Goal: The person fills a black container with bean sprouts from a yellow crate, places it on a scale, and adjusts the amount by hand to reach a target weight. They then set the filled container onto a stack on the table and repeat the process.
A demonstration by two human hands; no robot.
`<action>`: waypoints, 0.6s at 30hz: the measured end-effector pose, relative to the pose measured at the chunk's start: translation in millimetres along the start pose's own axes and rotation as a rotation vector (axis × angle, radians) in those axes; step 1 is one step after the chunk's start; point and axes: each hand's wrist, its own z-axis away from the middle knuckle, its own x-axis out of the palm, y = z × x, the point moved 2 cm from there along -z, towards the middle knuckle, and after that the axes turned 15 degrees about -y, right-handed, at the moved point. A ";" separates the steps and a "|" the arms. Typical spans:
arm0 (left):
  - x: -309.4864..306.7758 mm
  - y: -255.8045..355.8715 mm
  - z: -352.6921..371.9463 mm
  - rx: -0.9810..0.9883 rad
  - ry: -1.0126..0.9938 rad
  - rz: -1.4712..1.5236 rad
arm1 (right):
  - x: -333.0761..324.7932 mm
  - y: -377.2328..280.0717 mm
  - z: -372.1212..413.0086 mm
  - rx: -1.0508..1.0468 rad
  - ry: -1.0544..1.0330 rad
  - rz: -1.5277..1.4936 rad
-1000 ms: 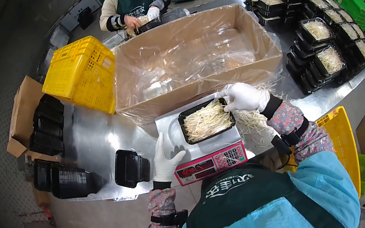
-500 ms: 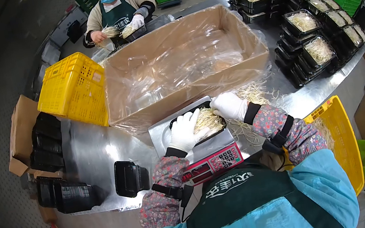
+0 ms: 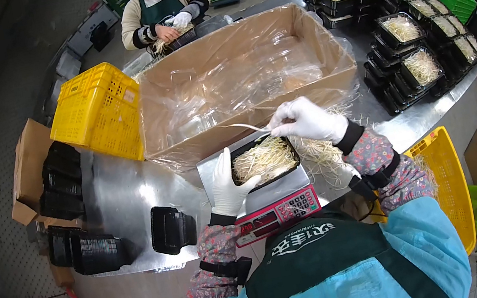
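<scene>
A black plastic tray [image 3: 295, 153] filled with bean sprouts [image 3: 263, 160] sits on the platform of a red digital scale [image 3: 282, 213]. My left hand [image 3: 226, 188], in a white glove, rests at the tray's left side, fingers stretched along the edge and thumb spread over the near left corner. Above the tray's far right corner, my gloved right hand [image 3: 310, 123] pinches a long pale bean sprout [image 3: 245, 126] between thumb and fingertips. Loose bean sprouts [image 3: 323, 156] lie on the metal table to the right of the scale.
A plastic-lined cardboard box [image 3: 244, 109] stands beyond the scale, beside a yellow crate [image 3: 95, 113]. Empty black trays [image 3: 172, 227] are stacked left; filled packs [image 3: 421, 65] are piled right. A yellow basket [image 3: 459, 186] is near my right. Across the table, a co-worker [image 3: 163, 12] handles another tray.
My right hand has lifted away from the tray, now holding a bean sprout. My left hand has shifted left, off the sprouts, to the tray's side. The co-worker's hands have come together over their tray.
</scene>
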 end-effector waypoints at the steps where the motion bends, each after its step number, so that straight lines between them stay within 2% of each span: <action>1: 3.0 -8.9 7.0 -0.041 -0.024 0.025 | 17.2 3.4 -8.2 -0.003 -0.047 0.082; 4: 6.0 -21.8 21.1 -0.049 -0.054 -0.105 | 59.8 35.4 -18.1 -0.020 -0.157 0.470; 5: 1.6 -22.8 30.1 -0.123 -0.063 0.006 | 68.5 46.0 -19.9 -0.027 -0.189 0.623; 7: -12.4 -13.2 45.7 -0.274 -0.070 0.234 | 61.5 41.0 -16.1 0.010 -0.163 0.536; 10: -15.8 -21.6 61.3 -0.316 -0.044 0.273 | 44.0 41.4 -4.8 0.056 -0.169 0.443; 13: -20.3 -17.0 59.6 -0.263 -0.041 0.225 | 24.1 31.7 11.2 0.108 -0.147 0.457; 16: -9.7 -10.7 48.1 -0.151 -0.039 0.226 | 16.4 44.0 22.3 0.132 0.064 0.237; 18: 0.8 -0.1 30.6 -0.076 -0.047 0.138 | 16.9 47.7 22.2 0.057 0.196 0.307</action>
